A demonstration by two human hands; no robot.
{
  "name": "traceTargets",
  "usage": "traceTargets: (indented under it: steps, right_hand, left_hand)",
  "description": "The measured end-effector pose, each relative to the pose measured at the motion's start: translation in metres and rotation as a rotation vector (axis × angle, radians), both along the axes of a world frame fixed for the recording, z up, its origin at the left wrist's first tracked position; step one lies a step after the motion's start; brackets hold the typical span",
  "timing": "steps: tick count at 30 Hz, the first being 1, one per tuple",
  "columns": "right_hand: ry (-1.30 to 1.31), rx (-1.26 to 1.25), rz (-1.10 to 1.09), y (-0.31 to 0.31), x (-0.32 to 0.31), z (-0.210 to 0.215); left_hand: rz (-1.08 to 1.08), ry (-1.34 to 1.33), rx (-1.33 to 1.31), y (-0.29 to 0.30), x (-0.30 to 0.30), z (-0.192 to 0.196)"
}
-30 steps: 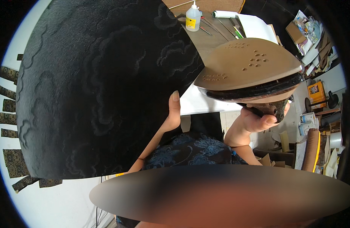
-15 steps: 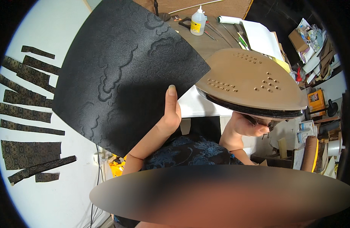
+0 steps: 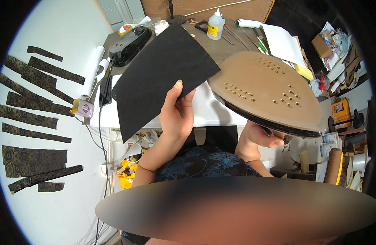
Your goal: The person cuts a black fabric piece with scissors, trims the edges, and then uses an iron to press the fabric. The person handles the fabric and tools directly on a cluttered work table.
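Observation:
My left hand [image 3: 178, 112] pinches a stiff black sheet [image 3: 163, 67] near its lower right edge, thumb on the side turned to me. The sheet is tilted, and its surface looks almost plain from this angle. In my right hand [image 3: 259, 136] is a steam iron [image 3: 265, 87], gripped from below. Its brown soleplate with groups of steam holes is turned up toward me. The sheet's right corner comes close to the soleplate's left edge; whether they touch I cannot tell.
Behind my hands, the table [image 3: 198, 47] carries a clear squeeze bottle [image 3: 215, 26], a shiny black domed object [image 3: 130, 45], pens and white paper [image 3: 284, 45]. Patterned dark strips [image 3: 31, 116] hang on the left white wall. Cables run down beside it; clutter fills the right side.
The black sheet has tipped and drawn away from me, so it looks smaller and its embossed cloud pattern hardly shows. The iron has tilted, its tip dropping slightly.

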State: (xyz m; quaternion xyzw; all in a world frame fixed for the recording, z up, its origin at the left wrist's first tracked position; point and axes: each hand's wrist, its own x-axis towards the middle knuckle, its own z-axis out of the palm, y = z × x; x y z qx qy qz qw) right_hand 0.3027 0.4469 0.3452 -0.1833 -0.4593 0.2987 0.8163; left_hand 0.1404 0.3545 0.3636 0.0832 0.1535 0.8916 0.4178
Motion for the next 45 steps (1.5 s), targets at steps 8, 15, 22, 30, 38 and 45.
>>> traceTargets:
  steps: [8,15,22,30,38,45]
  right_hand:
    - [0.008,0.027,-0.008,-0.002,0.000,0.003]
    - [0.014,0.052,-0.030,-0.002,0.002,0.006]
    - [0.016,0.090,-0.036,0.005,0.007,0.007]
    - [0.016,0.110,-0.047,0.007,0.006,0.006]
    - [-0.035,0.133,-0.111,0.001,0.003,0.006]
    - [0.042,0.202,0.060,0.005,0.006,0.005]
  left_hand:
    - [-0.039,-0.035,-0.001,-0.002,0.001,0.011]
    - [-0.058,-0.029,-0.008,-0.004,-0.001,0.011]
    - [-0.058,-0.017,-0.008,-0.005,0.001,0.011]
    - [-0.017,0.028,-0.012,-0.006,0.006,0.004]
    - [0.165,0.303,-0.042,-0.004,0.010,-0.018]
    - [0.212,0.366,-0.050,-0.003,0.007,-0.028]
